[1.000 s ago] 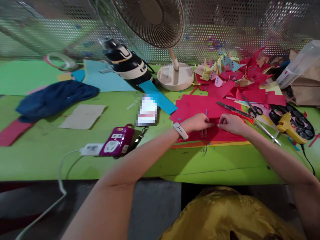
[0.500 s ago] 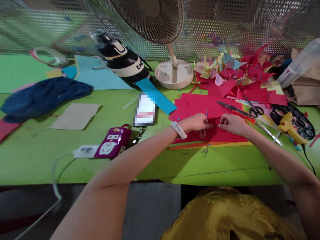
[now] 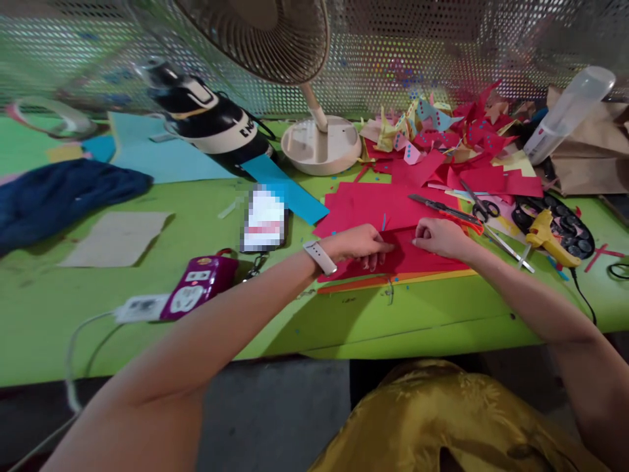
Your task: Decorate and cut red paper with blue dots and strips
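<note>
Stacked red paper [image 3: 366, 202] lies on the green table, with orange and yellow sheets [image 3: 363, 283] showing under its near edge. My left hand [image 3: 362, 245], with a white band on its wrist, is closed at the left on a sheet of red paper [image 3: 400, 248]. Opposite it, my right hand [image 3: 441, 237] pinches the same sheet with bent fingers. A small gap separates the two hands, and part of the sheet's edge is hidden behind them. Just beyond my right hand rests an orange-handled cutting tool [image 3: 447, 213].
Black-handled scissors [image 3: 484, 206] and a yellow glue gun [image 3: 546, 239] lie to the right. Behind stand a fan [image 3: 322, 147], a black bottle [image 3: 221, 128] and a heap of folded paper shapes [image 3: 432, 124]. A phone [image 3: 265, 219] and purple power strip [image 3: 199, 285] lie left.
The view has turned to the right, so everything sits further left in it. My hands stay at the red paper, with a slightly wider gap between them.
</note>
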`<action>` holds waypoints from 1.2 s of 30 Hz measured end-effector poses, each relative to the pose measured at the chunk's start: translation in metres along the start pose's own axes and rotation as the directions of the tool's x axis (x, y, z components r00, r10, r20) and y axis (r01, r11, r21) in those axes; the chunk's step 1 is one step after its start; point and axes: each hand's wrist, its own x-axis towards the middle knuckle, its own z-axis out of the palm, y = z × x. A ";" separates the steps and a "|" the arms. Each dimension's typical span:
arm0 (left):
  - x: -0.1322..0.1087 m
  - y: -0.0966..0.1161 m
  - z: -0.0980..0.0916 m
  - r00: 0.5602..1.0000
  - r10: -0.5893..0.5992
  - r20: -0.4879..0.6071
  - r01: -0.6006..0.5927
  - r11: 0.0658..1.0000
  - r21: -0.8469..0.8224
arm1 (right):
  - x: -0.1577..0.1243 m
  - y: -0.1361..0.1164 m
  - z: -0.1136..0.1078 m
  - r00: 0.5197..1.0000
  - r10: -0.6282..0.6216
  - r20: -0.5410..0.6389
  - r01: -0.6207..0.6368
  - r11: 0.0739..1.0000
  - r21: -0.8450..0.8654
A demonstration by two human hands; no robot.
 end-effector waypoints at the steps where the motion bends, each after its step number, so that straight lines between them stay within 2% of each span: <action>1: -0.001 -0.002 -0.001 1.000 0.002 -0.003 -0.002 1.000 0.005 | 0.000 0.000 0.000 1.000 0.000 -0.001 0.000 1.000 0.000; 5: -0.009 -0.007 -0.011 0.998 -0.055 -0.043 0.058 0.994 0.092 | 0.000 0.000 0.001 1.000 -0.010 -0.010 0.010 1.000 0.007; 8: -0.021 -0.006 -0.019 0.983 -0.101 -0.156 0.123 0.983 0.139 | 0.000 0.003 0.002 0.999 -0.043 -0.032 0.045 0.995 0.086; 10: -0.029 -0.003 -0.019 0.961 -0.058 -0.269 0.093 0.989 0.119 | 0.001 0.006 0.000 0.996 -0.067 -0.054 0.076 0.979 0.188; 11: -0.032 -0.001 -0.017 0.939 -0.004 -0.344 0.050 0.991 0.123 | 0.001 0.007 -0.002 0.994 -0.080 -0.078 0.096 0.968 0.230; 12: -0.033 0.002 -0.014 0.898 0.072 -0.434 -0.005 0.988 0.153 | 0.001 0.008 -0.004 0.989 -0.097 -0.112 0.123 0.959 0.257; 14: -0.029 0.007 -0.006 0.759 0.282 -0.587 -0.108 0.944 0.313 | -0.001 0.010 -0.010 0.971 -0.133 -0.200 0.183 0.949 0.256; 15: -0.025 0.008 -0.002 0.684 0.397 -0.612 -0.130 0.892 0.432 | -0.003 0.011 -0.013 0.958 -0.153 -0.243 0.212 0.948 0.238; 16: -0.020 0.009 0.003 0.646 0.500 -0.577 -0.137 0.819 0.557 | -0.005 0.012 -0.016 0.946 -0.170 -0.277 0.234 0.947 0.218; 17: -0.013 0.009 0.007 0.632 0.582 -0.511 -0.134 0.732 0.668 | -0.008 0.012 -0.019 0.935 -0.185 -0.302 0.251 0.947 0.199; 19: -0.001 0.007 0.012 0.659 0.650 -0.379 -0.122 0.589 0.799 | -0.013 0.012 -0.024 0.921 -0.211 -0.328 0.278 0.945 0.173; 21: 0.008 0.004 0.014 0.678 0.658 -0.329 -0.117 0.538 0.835 | -0.017 0.013 -0.026 0.915 -0.217 -0.341 0.284 0.945 0.162; 22: 0.010 0.001 0.014 0.666 0.669 -0.329 -0.124 0.534 0.836 | -0.018 0.013 -0.026 0.913 -0.210 -0.350 0.279 0.947 0.161; 24: 0.011 -0.004 0.012 0.595 0.714 -0.369 -0.154 0.552 0.819 | -0.017 0.015 -0.025 0.899 -0.169 -0.403 0.252 0.954 0.162; 26: 0.008 -0.008 0.012 0.487 0.751 -0.446 -0.177 0.585 0.792 | -0.014 0.016 -0.022 0.857 -0.087 -0.508 0.215 0.956 0.199; 28: 0.004 -0.009 0.014 0.401 0.755 -0.518 -0.183 0.621 0.762 | -0.010 0.017 -0.018 0.815 0.032 -0.578 0.186 0.931 0.314; 29: 0.001 -0.008 0.016 0.380 0.751 -0.540 -0.185 0.633 0.751 | -0.008 0.016 -0.015 0.823 0.095 -0.560 0.170 0.900 0.402; 31: -0.004 -0.004 0.023 0.380 0.738 -0.558 -0.199 0.655 0.729 | -0.006 0.014 -0.010 0.900 0.166 -0.403 0.124 0.789 0.601; 33: -0.010 0.004 0.031 0.415 0.708 -0.571 -0.241 0.691 0.682 | -0.005 0.012 -0.006 0.969 0.132 -0.208 0.073 0.652 0.754; 34: -0.014 0.008 0.034 0.446 0.683 -0.578 -0.285 0.721 0.632 | -0.005 0.011 -0.005 0.984 0.092 -0.152 0.068 0.595 0.801; 36: -0.020 0.016 0.036 0.518 0.590 -0.619 -0.414 0.806 0.423 | -0.007 0.009 -0.006 0.990 0.030 -0.141 0.106 0.516 0.850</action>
